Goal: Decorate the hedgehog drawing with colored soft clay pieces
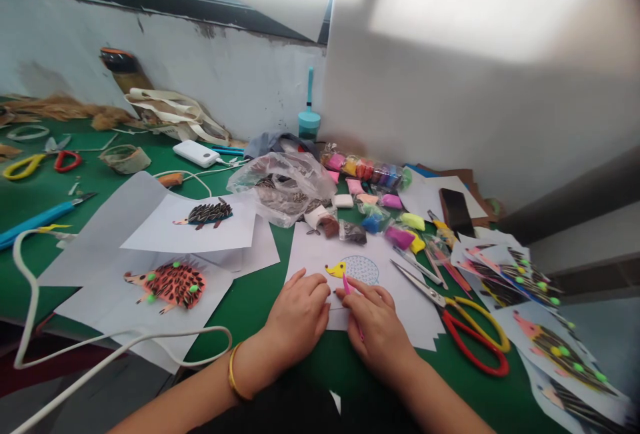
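My right hand point(375, 317) is closed around a slim pink modelling tool point(347, 285), its upper end beside the hedgehog's yellow face. Under both hands is a white sheet of paper point(415, 311) with a hedgehog drawing point(361, 270). The hedgehog's face is filled in yellow with a dark nose, and its body is a blue outline with small marks. My left hand point(300, 307) rests on the sheet's left side, its fingers loosely bent and holding nothing visible. The tips of those fingers are partly hidden.
Small packets of coloured clay point(373, 223) and a plastic bag of seeds point(285, 187) lie behind the sheet. Scissors point(475, 334) and a utility knife point(417, 262) are on the right. Finished hedgehog pictures point(170, 284) flank both sides. A white cable point(150, 335) loops at the left.
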Tool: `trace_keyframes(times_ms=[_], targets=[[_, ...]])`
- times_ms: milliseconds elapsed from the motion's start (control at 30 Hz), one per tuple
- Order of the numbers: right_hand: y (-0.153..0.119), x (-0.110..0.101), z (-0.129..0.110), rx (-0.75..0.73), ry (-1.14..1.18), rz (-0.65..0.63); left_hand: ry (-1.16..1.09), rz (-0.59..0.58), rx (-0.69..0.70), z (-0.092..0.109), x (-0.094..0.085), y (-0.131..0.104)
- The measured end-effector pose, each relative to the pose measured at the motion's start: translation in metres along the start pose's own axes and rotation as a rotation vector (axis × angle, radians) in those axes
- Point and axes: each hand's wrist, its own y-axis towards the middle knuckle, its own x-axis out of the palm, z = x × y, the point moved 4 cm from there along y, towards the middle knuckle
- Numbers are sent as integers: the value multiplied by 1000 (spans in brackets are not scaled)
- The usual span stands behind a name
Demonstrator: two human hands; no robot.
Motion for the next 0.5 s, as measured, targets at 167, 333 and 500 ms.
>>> trace_keyframes(times_ms=[167,333,500], targets=[[0,0,1,-3,16,4,36,-22,27,1,0,0],[-1,1,1,-7,-5,-6,54,-44,44,2,1,-1],[-5,-9,2,-15,24,76,73,-56,46,2,2,-2]])
